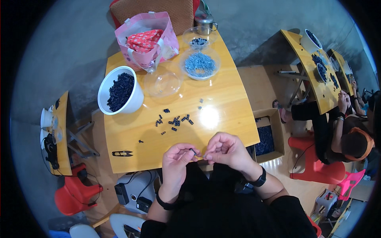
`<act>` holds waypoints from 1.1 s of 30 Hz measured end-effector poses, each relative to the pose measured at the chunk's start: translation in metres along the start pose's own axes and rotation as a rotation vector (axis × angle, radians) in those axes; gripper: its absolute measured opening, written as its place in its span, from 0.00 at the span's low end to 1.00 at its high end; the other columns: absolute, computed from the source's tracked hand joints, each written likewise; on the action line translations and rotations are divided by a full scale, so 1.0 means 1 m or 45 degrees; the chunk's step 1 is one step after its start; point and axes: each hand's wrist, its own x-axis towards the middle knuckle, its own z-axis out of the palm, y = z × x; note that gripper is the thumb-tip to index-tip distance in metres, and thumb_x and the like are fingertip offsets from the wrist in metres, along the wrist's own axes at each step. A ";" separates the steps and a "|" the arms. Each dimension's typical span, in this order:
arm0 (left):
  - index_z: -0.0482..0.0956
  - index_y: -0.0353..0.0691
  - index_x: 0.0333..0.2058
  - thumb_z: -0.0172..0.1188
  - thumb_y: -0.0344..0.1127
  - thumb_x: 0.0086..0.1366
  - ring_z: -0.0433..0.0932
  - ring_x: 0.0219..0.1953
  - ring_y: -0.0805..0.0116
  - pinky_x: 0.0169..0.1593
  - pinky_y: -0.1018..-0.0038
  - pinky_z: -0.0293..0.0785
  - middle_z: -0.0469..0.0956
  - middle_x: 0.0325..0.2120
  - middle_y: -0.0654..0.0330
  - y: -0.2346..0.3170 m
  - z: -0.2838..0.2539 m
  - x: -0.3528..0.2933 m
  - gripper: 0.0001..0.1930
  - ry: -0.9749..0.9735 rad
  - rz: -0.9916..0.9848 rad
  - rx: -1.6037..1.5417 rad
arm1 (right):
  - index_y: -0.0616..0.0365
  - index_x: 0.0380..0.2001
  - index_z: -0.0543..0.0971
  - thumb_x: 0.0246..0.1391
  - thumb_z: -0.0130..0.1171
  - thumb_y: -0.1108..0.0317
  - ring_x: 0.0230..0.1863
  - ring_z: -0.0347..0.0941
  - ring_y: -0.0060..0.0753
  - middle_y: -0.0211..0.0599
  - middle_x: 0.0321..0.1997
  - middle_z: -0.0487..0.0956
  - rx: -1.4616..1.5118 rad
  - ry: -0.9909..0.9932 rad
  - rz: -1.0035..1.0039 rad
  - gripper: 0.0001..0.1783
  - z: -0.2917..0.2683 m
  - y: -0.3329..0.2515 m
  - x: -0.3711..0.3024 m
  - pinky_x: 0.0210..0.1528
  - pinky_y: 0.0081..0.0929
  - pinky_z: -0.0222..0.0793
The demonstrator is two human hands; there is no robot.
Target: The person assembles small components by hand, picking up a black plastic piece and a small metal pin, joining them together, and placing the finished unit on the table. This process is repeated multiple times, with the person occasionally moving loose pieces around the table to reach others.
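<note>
Near the table's front edge, my left hand [177, 161] is closed in a pinch on a small black plastic part [193, 151]. My right hand [226, 152] is pinched close beside it, its fingertips shut on a tiny, silvery piece [204, 158] too small to name. Just beyond my hands, several loose black parts [175, 121] lie scattered on the yellow table [222, 99]. A pair of black thread snips [122, 153] rests at the left front. Two small clear or silvery pieces [201, 104] lie farther right.
A white tub [139, 95] of black parts stands left, near a clear bowl [218, 65] of silvery-blue pieces. Behind are a pink bag [169, 35], another clear bowl [212, 37] and a metal cup [204, 22]. A cardboard box [281, 131] sits right. People work at another table [305, 71].
</note>
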 end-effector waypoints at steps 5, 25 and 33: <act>0.75 0.32 0.33 0.59 0.26 0.55 0.73 0.27 0.73 0.32 0.80 0.69 0.76 0.28 0.59 -0.007 -0.010 -0.005 0.07 -0.039 -0.107 -0.364 | 0.62 0.32 0.70 0.48 0.58 0.81 0.31 0.74 0.20 0.33 0.29 0.76 -0.037 -0.003 -0.094 0.09 0.015 0.009 0.004 0.34 0.15 0.72; 0.76 0.31 0.31 0.59 0.23 0.53 0.76 0.24 0.69 0.30 0.77 0.72 0.78 0.24 0.55 -0.015 -0.088 -0.034 0.06 -0.121 -0.243 -0.239 | 0.59 0.27 0.75 0.44 0.65 0.70 0.25 0.69 0.13 0.23 0.23 0.75 -0.521 -0.275 0.216 0.09 0.030 0.062 0.045 0.29 0.15 0.66; 0.76 0.31 0.36 0.55 0.24 0.56 0.75 0.29 0.66 0.33 0.75 0.71 0.77 0.27 0.53 -0.014 -0.133 -0.035 0.08 0.185 -0.046 -0.391 | 0.61 0.25 0.77 0.40 0.65 0.67 0.24 0.74 0.34 0.40 0.24 0.77 -1.686 0.211 -0.415 0.10 0.055 0.089 0.124 0.27 0.26 0.69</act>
